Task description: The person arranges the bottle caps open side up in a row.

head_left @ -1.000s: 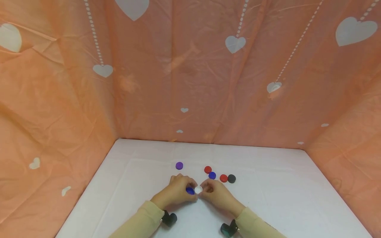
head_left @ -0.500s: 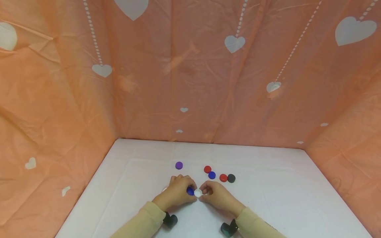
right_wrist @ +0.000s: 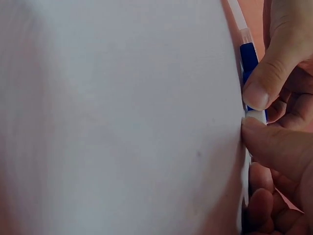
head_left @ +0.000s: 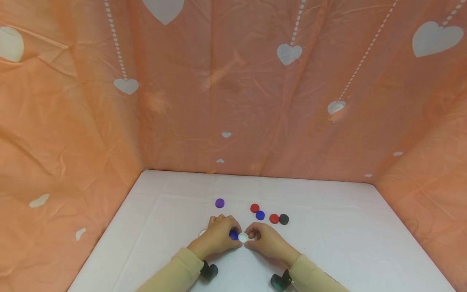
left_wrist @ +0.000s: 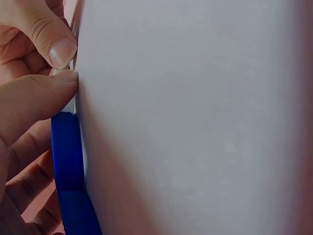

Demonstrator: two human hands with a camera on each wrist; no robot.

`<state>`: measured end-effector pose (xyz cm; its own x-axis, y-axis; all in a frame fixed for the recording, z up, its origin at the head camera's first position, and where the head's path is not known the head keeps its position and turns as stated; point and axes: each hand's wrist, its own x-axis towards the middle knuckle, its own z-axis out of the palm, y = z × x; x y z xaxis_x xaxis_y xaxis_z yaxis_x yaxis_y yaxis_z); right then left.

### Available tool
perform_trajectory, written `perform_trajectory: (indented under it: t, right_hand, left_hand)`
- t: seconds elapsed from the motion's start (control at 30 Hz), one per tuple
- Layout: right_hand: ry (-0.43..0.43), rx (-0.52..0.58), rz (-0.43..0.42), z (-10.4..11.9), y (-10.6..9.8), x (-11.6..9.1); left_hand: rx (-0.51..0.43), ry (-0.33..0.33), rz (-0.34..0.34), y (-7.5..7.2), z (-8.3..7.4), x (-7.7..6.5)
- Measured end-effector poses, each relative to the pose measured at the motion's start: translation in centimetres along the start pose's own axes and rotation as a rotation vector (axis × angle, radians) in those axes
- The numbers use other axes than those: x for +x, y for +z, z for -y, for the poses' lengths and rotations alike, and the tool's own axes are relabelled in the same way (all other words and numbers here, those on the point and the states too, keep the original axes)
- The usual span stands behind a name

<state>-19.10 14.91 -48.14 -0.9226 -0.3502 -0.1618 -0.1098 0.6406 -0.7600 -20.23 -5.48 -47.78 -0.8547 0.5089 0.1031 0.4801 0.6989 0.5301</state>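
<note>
In the head view a small white bottle cap (head_left: 243,237) lies between both hands on the white table. My left hand (head_left: 217,234) arches over a blue bottle cap (head_left: 234,234), and its thumb and forefinger hold the white cap's left side. From the other side my right hand (head_left: 268,239) pinches the same white cap. The left wrist view shows blue caps (left_wrist: 67,147) in line with the white one, beside the left thumb (left_wrist: 58,85). Behind the left hand a pale round cap (head_left: 202,232) is mostly hidden. The right thumb (right_wrist: 259,129) covers part of the white cap.
Beyond the hands lie a purple cap (head_left: 219,203), a red cap (head_left: 254,208) touching a blue one (head_left: 260,215), and another red cap (head_left: 274,219) against a black cap (head_left: 283,219). Orange cloth walls (head_left: 233,101) with white hearts enclose the table.
Since one second ago the white cap has shifted slightly towards me, and the blue cap beside it lies closer against it. The pale cap's edge now shows left of the left hand.
</note>
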Motion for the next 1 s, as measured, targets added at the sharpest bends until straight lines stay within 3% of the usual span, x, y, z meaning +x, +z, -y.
perform_trajectory:
  t: [0.23, 0.6, 0.8, 1.0]
  right_hand:
    - [-0.05, -0.001, 0.052, 0.8, -1.4, 0.3]
    - [-0.051, 0.129, -0.049, 2.9, -1.6, 3.7]
    - [-0.082, 0.215, -0.066, 3.6, -0.7, 5.5]
    - [-0.052, 0.263, -0.053, 4.2, -0.2, 7.2]
  left_hand:
    - [-0.095, -0.072, 0.025, -1.2, 0.5, -0.1]
    - [-0.313, -0.239, -0.096, -4.8, 3.4, 0.3]
    - [-0.45, -0.25, -0.112, -5.3, 5.1, 0.7]
    - [-0.508, -0.261, -0.141, -5.4, 6.1, 1.2]
